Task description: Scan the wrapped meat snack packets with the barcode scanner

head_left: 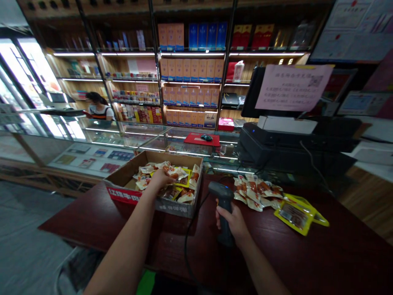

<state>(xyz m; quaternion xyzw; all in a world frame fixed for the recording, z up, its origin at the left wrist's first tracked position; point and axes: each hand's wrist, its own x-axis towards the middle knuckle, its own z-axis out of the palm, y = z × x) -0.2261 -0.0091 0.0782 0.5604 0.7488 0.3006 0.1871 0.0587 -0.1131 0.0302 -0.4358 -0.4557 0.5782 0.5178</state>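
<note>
My left hand (161, 179) is down in an open cardboard box (123, 176), its fingers bent and closed on a snack packet among the others. Cream and brown snack packets (144, 180) fill the box, with a few yellow-edged packets (184, 177) among them; the fingertips are partly hidden. In my right hand (233, 221) is a black barcode scanner (221, 192), held upright by its handle with the head pointing away from me. To the right of the scanner lies a pile of cream packets (256, 192). Beside the pile, two yellow-edged packets (294, 215) overlap on the table.
The dark red table (172, 241) carries the box and piles. The scanner's cable (186, 241) runs toward me. Behind are a glass counter (123, 141), a mouse (206, 137) on a red pad, and a monitor (253, 94). A person (100, 108) sits at the far left.
</note>
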